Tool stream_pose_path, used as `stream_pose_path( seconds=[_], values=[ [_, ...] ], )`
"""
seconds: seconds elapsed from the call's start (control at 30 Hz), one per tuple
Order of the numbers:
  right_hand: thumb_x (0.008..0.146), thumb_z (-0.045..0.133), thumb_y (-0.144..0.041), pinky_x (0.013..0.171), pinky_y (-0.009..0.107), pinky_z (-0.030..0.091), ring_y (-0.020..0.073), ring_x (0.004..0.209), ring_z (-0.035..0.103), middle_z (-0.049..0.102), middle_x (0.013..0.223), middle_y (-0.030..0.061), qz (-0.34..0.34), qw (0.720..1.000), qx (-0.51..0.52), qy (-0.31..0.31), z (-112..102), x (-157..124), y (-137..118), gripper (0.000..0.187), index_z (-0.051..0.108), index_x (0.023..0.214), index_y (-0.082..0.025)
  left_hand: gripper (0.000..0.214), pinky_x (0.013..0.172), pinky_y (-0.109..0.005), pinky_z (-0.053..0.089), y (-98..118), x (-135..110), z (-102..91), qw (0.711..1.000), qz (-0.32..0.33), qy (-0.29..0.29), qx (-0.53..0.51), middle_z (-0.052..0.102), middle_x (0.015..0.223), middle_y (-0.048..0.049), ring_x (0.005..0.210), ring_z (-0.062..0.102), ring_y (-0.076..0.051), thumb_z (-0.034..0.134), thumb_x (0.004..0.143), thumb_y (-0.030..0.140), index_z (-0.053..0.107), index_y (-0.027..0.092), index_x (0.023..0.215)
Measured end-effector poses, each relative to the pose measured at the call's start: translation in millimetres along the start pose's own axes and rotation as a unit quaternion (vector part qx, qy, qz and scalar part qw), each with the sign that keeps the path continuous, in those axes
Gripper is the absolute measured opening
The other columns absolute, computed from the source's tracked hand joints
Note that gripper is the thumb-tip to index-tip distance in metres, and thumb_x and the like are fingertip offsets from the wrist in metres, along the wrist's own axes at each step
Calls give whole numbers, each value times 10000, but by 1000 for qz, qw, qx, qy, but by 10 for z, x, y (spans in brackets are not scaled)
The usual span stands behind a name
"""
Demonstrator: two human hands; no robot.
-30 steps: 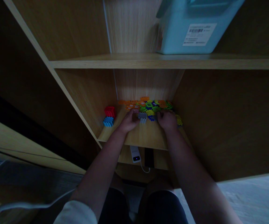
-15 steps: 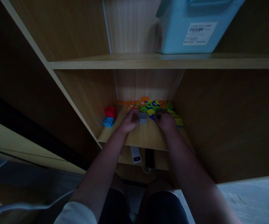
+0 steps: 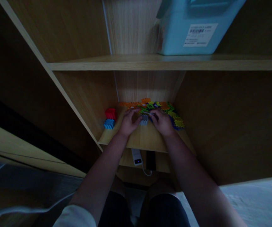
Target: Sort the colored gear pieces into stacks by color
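Both my hands reach into a wooden shelf compartment [image 3: 145,138]. My left hand [image 3: 128,121] and my right hand [image 3: 161,121] close in from either side on a small grey toothed block stack [image 3: 144,119] and pinch it together. Behind them lies a heap of interlocking plastic pieces [image 3: 159,108] in orange, green, yellow and blue. A red stack [image 3: 110,113] and a blue stack [image 3: 109,123] stand at the compartment's left side.
A light blue bin [image 3: 192,28] with a label sits on the shelf above. Below the compartment, a white power bank [image 3: 137,156] with a cable and a dark phone [image 3: 150,160] lie on a lower ledge. Wooden walls enclose both sides.
My right hand has moved left from the coloured heap to the grey stack. My left hand has shifted slightly back and closed on the same stack.
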State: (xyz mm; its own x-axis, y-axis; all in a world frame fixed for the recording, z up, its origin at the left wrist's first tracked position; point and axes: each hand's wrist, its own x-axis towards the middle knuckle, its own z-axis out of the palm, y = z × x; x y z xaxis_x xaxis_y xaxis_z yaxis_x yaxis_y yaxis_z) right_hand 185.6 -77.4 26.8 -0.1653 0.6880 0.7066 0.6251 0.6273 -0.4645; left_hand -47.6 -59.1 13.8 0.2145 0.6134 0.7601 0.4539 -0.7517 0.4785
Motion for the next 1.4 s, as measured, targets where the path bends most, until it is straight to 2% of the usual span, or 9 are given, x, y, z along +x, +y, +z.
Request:
stream_pose_path(
  seconds=[0.13,0.4,0.5,0.67,0.83,0.93,1.13,1.27,1.4],
  values=[
    [1042,596,-265,987,454,611,266,1107,756,801,1177,50,-59,997,42,-7,53,-13,5,142,710,1119,-298,334,1097,-497,555,16,14,-4,999,33,-16,-9,766,1299,-95,1240,702,-274,752,998,345,711,270,1321],
    [1016,653,-233,993,453,628,258,1115,774,804,1230,44,-68,995,66,-9,75,-14,-6,142,726,1110,-310,191,962,-443,563,-2,12,-10,999,34,-27,-3,800,1013,-48,1000,726,-237,696,1035,291,810,291,1189],
    [1022,689,-301,993,452,614,263,1119,750,782,1182,62,-86,994,60,1,72,2,-29,82,732,1092,-300,190,956,-434,557,-5,14,-11,999,34,-19,-3,808,1023,-43,997,727,-232,696,1038,286,809,298,1190],
    [1039,683,-370,901,431,604,268,1023,725,750,1072,72,-85,996,35,9,65,1,-33,112,741,1094,-291,165,938,-414,562,6,8,-8,999,35,3,4,792,1044,-46,1030,717,-229,714,1030,286,810,289,1164],
    [1037,666,-334,876,413,588,258,944,728,766,1001,57,-62,998,22,-3,98,-21,14,87,713,1089,-282,137,926,-398,567,66,6,-11,998,50,30,6,747,1071,-61,1048,695,-225,749,1006,300,801,258,1125],
    [996,671,-262,889,407,582,259,963,730,772,1008,50,-51,998,26,-8,114,-31,36,50,685,1040,-280,144,973,-412,560,86,8,-15,998,58,15,13,755,1105,-60,1089,698,-230,761,993,279,781,257,1134],
    [951,655,-198,888,405,578,256,980,733,777,1025,40,-45,998,33,-17,117,-35,48,106,649,1014,-283,143,988,-419,560,75,-2,-16,998,61,4,9,746,1095,-58,1112,694,-238,739,995,232,780,267,1127],
    [974,697,-283,888,411,579,256,974,730,780,1032,41,-49,998,46,-15,118,-31,17,66,650,1019,-287,144,976,-413,566,80,-3,-23,999,47,0,21,741,1093,-56,1087,695,-233,733,999,236,779,265,1132],
    [1015,698,-429,857,402,595,248,947,719,758,1032,55,-43,997,57,-15,96,-22,-39,168,668,1097,-286,156,962,-402,564,78,0,-28,998,37,14,42,741,1091,-57,1076,690,-233,736,987,196,773,252,1128]
  ],
)
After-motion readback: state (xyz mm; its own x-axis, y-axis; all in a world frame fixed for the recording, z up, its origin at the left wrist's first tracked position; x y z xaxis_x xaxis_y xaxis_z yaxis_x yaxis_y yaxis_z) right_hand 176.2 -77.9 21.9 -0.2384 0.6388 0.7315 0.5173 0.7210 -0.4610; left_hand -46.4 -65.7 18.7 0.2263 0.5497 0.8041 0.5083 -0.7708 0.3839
